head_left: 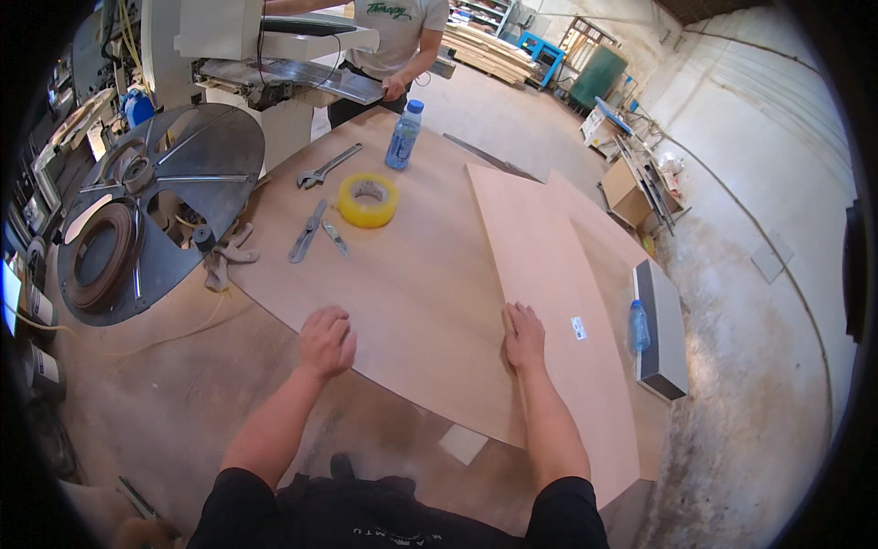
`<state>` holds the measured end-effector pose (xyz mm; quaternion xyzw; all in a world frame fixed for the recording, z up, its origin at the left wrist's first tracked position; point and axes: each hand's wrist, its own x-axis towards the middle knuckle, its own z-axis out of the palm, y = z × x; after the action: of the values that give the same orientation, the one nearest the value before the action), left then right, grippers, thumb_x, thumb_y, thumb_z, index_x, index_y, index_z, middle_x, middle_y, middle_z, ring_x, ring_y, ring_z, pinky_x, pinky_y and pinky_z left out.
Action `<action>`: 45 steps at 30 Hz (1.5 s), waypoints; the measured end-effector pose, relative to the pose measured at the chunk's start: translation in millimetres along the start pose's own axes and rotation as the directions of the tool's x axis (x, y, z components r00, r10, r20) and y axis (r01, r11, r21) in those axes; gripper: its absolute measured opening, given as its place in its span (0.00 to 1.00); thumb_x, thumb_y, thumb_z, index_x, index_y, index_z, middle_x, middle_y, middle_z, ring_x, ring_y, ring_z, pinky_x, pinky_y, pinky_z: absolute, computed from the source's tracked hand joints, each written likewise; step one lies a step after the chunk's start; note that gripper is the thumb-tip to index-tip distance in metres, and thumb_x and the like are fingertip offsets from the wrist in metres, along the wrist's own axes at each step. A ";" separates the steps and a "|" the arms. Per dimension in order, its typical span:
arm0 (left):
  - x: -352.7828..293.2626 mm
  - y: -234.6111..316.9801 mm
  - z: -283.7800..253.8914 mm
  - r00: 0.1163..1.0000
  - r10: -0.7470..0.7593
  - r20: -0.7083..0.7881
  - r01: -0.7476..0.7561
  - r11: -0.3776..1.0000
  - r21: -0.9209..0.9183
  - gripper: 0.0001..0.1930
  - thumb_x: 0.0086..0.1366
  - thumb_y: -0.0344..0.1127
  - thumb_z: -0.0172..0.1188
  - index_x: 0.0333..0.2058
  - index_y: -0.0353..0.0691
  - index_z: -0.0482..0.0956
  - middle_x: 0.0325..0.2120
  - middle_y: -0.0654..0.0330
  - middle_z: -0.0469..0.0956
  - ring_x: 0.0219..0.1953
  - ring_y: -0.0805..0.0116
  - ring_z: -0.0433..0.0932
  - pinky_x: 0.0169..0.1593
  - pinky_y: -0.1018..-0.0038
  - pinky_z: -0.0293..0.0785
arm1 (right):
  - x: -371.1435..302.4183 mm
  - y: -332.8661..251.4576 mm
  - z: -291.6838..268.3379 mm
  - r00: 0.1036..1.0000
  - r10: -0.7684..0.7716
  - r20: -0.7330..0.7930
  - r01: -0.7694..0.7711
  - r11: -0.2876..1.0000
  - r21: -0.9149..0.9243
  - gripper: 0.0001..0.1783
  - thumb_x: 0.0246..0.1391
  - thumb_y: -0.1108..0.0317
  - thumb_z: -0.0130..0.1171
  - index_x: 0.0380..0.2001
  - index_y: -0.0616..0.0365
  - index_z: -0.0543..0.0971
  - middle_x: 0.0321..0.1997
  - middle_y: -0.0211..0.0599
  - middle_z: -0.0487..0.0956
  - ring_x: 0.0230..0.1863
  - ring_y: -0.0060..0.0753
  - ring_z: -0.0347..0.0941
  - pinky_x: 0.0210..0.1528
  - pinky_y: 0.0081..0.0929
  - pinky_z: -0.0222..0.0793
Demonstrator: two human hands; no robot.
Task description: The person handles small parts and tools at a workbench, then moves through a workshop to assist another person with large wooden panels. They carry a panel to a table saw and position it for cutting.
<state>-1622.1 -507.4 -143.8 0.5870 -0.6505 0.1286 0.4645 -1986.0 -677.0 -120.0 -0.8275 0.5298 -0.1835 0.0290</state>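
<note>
My right hand (524,337) holds the left edge of a long, light wooden panel (549,274), fingers on top and thumb at its side. The panel bears a small white label and lies on a wide brown board surface (430,302). At that surface's near left edge is my left hand (327,341), its fingers curled in and nothing visible in them. Farther off lie a roll of yellow tape (368,200), an adjustable wrench (329,166), a grey flat metal tool (308,231) and a smaller one (335,239). A bottle with a blue cap (404,135) stands behind the tape.
A machine with a round dark reel plate (206,151) stands at the left, gloves (229,256) beside it. Another person (398,46) works at a machine beyond the table. At the right are a grey-and-black box (663,329) and a blue bottle (638,327).
</note>
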 end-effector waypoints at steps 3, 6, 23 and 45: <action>0.7 -0.7 0.5 1.000 0.011 -0.013 -0.011 1.000 -0.018 0.04 0.51 0.31 0.58 0.25 0.39 0.73 0.34 0.56 0.77 0.38 0.54 0.76 0.44 0.63 0.72 | -0.2 4.3 0.5 0.999 -0.036 -0.034 0.040 0.992 0.121 0.34 0.44 0.77 0.48 0.59 0.54 0.71 0.63 0.46 0.71 0.67 0.58 0.60 0.67 0.50 0.54; 1.3 -0.5 0.2 0.999 0.030 -0.018 -0.030 1.000 0.008 0.03 0.51 0.30 0.58 0.25 0.39 0.74 0.34 0.56 0.77 0.38 0.55 0.77 0.44 0.64 0.73 | 0.4 8.7 0.6 0.996 -0.070 -0.056 0.078 0.983 0.167 0.35 0.41 0.78 0.49 0.59 0.55 0.71 0.62 0.46 0.72 0.66 0.59 0.61 0.67 0.48 0.56; -4.3 -4.9 4.7 1.000 -0.019 0.016 0.019 1.000 -0.005 0.06 0.51 0.31 0.59 0.27 0.37 0.75 0.36 0.54 0.77 0.39 0.53 0.77 0.42 0.64 0.73 | -0.6 13.5 8.7 0.984 0.021 -0.176 -0.025 0.999 -0.023 0.22 0.55 0.65 0.54 0.51 0.65 0.75 0.58 0.54 0.73 0.63 0.55 0.64 0.65 0.46 0.59; -27.3 -1.0 6.2 0.933 -0.185 0.309 0.170 0.983 0.074 0.26 0.46 0.41 0.62 0.44 0.35 0.77 0.46 0.48 0.76 0.52 0.49 0.74 0.58 0.58 0.69 | -4.9 8.3 -1.5 0.938 0.331 0.103 -0.321 0.941 -0.107 0.32 0.62 0.59 0.45 0.65 0.68 0.61 0.70 0.55 0.59 0.72 0.49 0.52 0.74 0.41 0.42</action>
<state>-1627.3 -494.5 -168.0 0.6668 -0.6574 0.0055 0.3510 -1995.5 -676.1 -121.9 -0.7383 0.6644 -0.1026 0.0541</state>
